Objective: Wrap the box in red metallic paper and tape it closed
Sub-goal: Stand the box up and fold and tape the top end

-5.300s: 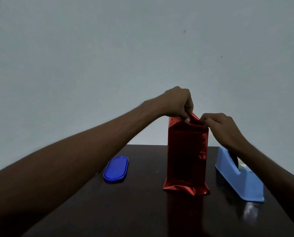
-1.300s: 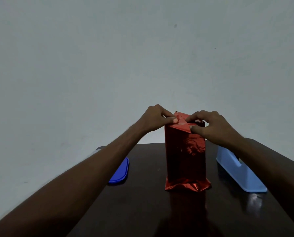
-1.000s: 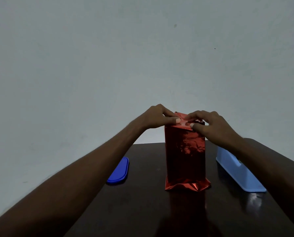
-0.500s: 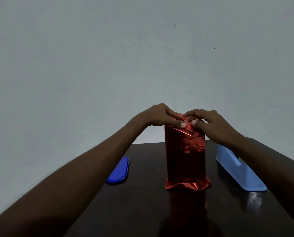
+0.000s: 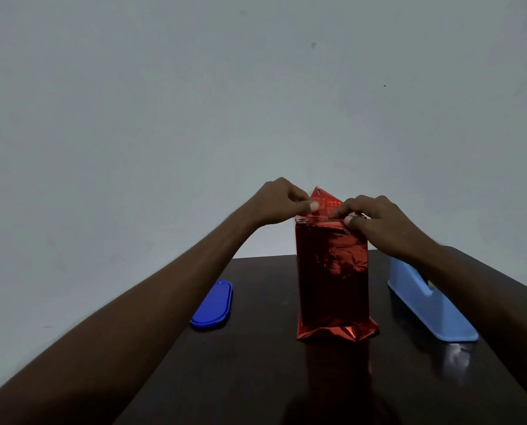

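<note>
Red metallic paper [image 5: 332,271] covers the upright box on the dark worktop [image 5: 256,378]. Fingers of the left hand [image 5: 274,204] and right hand [image 5: 375,222] pinch its pointed top flap between them. Below the right fingers sits a pale blue tape dispenser [image 5: 430,305].

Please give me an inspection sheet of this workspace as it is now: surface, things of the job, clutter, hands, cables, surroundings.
Surface: dark glossy table, reflective.
Job's things: wrapped box stands upright, red metallic paper flared at its base; a pointed flap sticks up at the top. Light blue tape dispenser to its right.
Clutter: blue oval lid lies flat to the left.
Hands: left hand and right hand both pinch the top paper with their fingers.
Cables: nothing seen.
Surroundings: plain grey wall.
</note>
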Demonstrator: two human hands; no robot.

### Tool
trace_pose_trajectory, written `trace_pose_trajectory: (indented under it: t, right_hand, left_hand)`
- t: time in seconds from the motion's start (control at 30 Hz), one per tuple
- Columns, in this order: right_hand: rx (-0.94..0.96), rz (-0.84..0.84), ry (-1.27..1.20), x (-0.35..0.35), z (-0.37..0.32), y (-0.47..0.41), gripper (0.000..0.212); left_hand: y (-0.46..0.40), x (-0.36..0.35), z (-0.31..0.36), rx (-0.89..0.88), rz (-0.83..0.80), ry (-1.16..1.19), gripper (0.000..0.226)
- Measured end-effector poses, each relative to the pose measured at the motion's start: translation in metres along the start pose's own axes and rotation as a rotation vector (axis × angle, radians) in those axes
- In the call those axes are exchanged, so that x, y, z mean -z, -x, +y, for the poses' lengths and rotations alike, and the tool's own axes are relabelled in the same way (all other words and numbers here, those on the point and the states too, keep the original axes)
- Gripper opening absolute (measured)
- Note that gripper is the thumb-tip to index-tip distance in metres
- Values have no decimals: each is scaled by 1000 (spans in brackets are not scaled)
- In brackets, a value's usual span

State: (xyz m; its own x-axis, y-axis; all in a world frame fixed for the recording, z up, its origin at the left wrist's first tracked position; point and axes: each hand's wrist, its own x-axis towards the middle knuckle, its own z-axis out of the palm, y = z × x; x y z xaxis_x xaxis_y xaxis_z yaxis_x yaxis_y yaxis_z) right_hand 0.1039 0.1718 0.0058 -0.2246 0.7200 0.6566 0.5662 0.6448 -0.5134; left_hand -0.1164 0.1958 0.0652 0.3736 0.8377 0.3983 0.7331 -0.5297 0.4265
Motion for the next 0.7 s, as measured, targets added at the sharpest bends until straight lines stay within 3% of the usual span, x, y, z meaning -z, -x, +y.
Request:
trace_pose_trajectory:
  t: [0.1, 0.7]
  right_hand:
    - [-8, 6, 5, -1, 1, -1, 27]
    - [-28, 3, -13, 2, -9, 3, 28]
  left_hand:
    - [-2, -5, 4, -22, -35, -36, 22]
    - [-12, -6, 17, 45, -239, -18, 35]
